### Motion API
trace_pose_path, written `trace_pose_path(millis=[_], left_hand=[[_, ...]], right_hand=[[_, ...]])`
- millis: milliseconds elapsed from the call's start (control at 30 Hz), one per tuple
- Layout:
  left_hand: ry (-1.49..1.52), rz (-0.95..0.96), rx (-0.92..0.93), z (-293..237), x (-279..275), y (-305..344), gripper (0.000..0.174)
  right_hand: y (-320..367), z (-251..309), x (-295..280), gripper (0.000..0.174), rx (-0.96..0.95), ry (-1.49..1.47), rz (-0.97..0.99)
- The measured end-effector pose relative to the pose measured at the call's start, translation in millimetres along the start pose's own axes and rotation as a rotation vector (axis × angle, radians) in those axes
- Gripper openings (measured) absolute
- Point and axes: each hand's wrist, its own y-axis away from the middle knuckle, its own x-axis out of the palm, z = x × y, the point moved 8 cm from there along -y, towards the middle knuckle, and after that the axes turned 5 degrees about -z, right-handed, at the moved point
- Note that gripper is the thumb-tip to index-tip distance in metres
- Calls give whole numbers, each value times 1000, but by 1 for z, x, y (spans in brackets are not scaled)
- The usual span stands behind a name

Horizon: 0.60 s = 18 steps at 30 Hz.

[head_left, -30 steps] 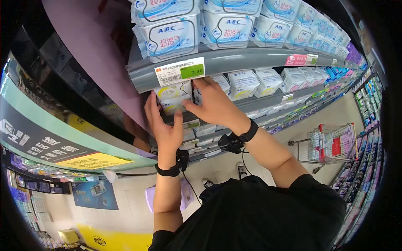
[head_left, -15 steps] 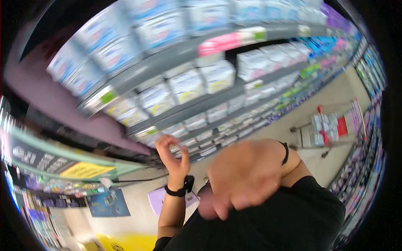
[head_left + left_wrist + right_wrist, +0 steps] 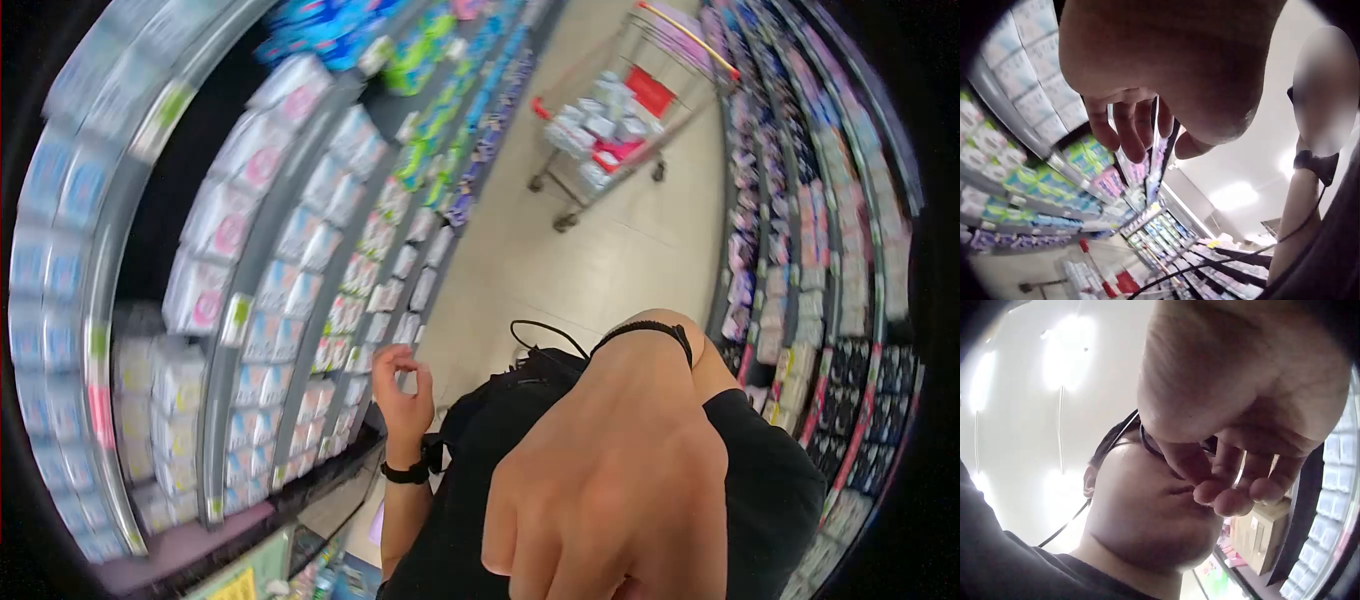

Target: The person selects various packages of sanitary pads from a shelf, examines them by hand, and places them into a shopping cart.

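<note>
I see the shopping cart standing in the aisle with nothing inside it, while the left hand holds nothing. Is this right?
Not quite: the head view shows white packs inside the shopping cart. It does stand in the aisle, and the left hand holds nothing.

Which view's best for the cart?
Head view: the cart shows almost whole from above, with pale packs inside, though slightly blurred. The left wrist view catches only part of it, tilted and cut off by the bottom edge. The right wrist view doesn't show it.
</note>
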Motion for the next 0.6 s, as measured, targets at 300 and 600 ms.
trace_pose_path(millis=[300, 600], left_hand=[[100, 635, 241, -84, 220, -72, 25], [224, 1087, 469, -113, 385, -134, 9]], right_hand=[[73, 101, -73, 18, -65, 341, -208], [122, 119, -177, 9, -15, 597, -459]])
